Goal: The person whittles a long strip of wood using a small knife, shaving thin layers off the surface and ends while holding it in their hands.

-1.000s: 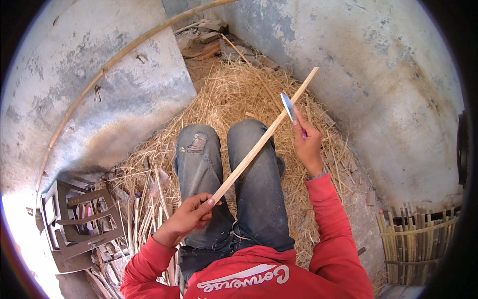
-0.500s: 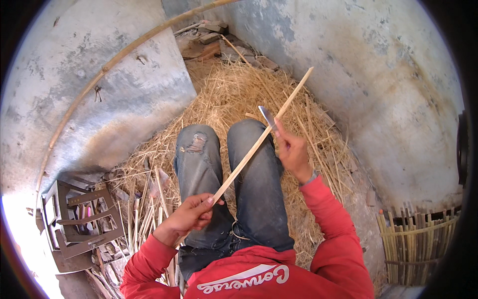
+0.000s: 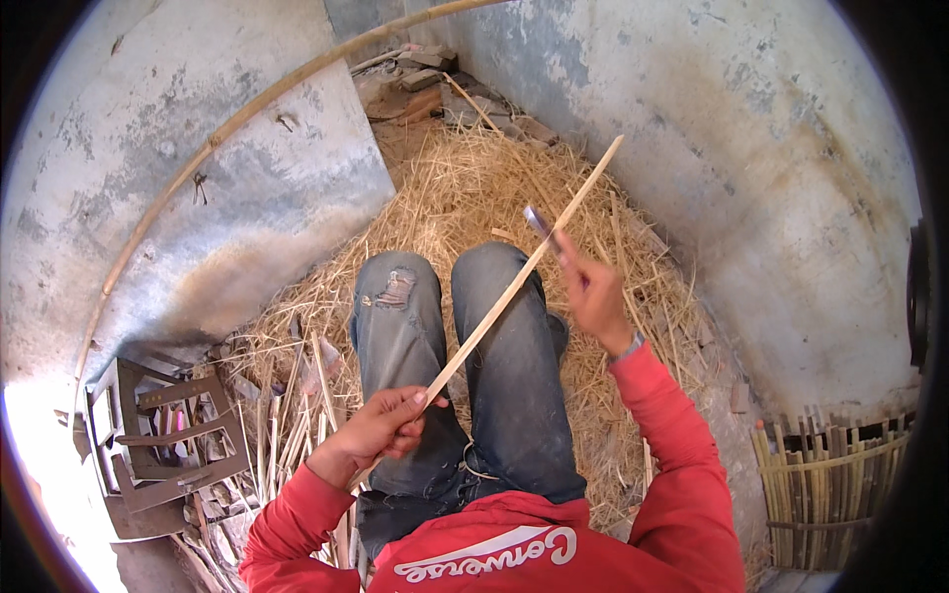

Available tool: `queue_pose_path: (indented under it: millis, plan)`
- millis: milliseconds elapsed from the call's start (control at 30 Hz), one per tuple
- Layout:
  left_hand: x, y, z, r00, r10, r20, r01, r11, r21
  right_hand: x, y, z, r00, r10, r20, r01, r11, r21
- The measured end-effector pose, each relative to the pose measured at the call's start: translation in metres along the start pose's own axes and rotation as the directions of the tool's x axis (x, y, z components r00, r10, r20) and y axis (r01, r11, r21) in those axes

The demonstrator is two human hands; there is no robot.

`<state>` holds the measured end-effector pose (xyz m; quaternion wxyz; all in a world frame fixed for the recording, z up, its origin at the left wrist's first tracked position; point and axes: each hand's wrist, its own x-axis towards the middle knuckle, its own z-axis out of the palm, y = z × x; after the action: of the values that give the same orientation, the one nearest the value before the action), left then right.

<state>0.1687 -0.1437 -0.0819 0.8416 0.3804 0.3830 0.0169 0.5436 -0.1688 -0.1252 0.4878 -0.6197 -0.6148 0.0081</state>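
A long, pale strip of wood or bamboo (image 3: 494, 311) slants over the seated person's jeans (image 3: 519, 405), its near end low between the knees and its far end up over the straw; whether it rests on the right leg I cannot tell. It looks light and fairly stiff, with some spring along its length; being dry and bare, it should not slip much, though the thin edges may splinter. The near end seems the sound place to take hold, well apart from the blade.

There the left hand (image 3: 390, 423) is clamped on it, thumb on top. The right hand (image 3: 598, 296) is closed round a small knife (image 3: 536, 220), whose blade crosses the strip toward its far end; the view does not settle whether the edge touches. The hands are well apart.

Beneath and beyond the knees spreads a heap of straw-like shavings (image 3: 465, 188). Loose strips (image 3: 275, 450) lie on the left, beside a dark wooden frame (image 3: 188, 484); what shows through its openings is too small to tell. On the far right stands a round container of upright slats (image 3: 816, 504), bound by pale and dark bands; its inside is dark, so any contents cannot be made out. A curved pole (image 3: 213, 143) arches before the stained wall (image 3: 781, 217).
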Motion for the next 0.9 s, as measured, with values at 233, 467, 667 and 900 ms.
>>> queue_pose_path:
  millis: [233, 467, 667, 900]
  plan:
    - [0.000, 0.005, -0.001, 1.000, 0.002, -0.008, -0.002, 1.000, 0.018, 0.004, -0.012, 0.000, 0.995, 0.097, 0.006, -0.097, 0.991, 0.091]
    - [-0.007, -0.002, -0.008, 0.999, -0.009, 0.032, 0.007, 0.999, 0.044, -0.012, -0.026, -0.003, 0.996, 0.076, 0.036, -0.079, 0.989, 0.123]
    - [-0.008, -0.008, -0.014, 0.996, -0.018, 0.085, 0.022, 0.999, -0.049, -0.014, -0.017, -0.017, 0.887, 0.252, 0.386, -0.435, 0.734, 0.521]
    - [-0.005, -0.007, -0.016, 0.996, 0.000, 0.092, 0.013, 0.991, -0.137, 0.002, -0.036, -0.029, 0.876, 0.441, 0.196, -0.431, 0.532, 0.729]
